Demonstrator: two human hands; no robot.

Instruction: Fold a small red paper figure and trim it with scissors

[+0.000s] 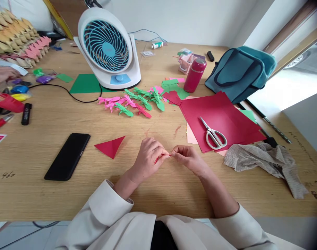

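Between my fingertips is a small folded piece of red paper (157, 159), mostly hidden by the hands. My left hand (149, 156) is closed around it, thumb against the fingers. My right hand (188, 158) pinches its thin right end, with the two hands almost touching. A red paper triangle (111, 147) lies on the table to the left of my left hand. Beyond the hands sits a cluster of folded green and pink paper figures (132, 100). White-handled scissors (213, 133) rest on large red paper sheets (226, 111) to the right.
A black phone (68, 156) lies at the left. Behind stand a white fan (106, 48), a red flask (195, 75) and a teal bag (239, 73). A crumpled cloth (262, 161) is at the right. Another person's hand (3, 74) shows at the far left edge.
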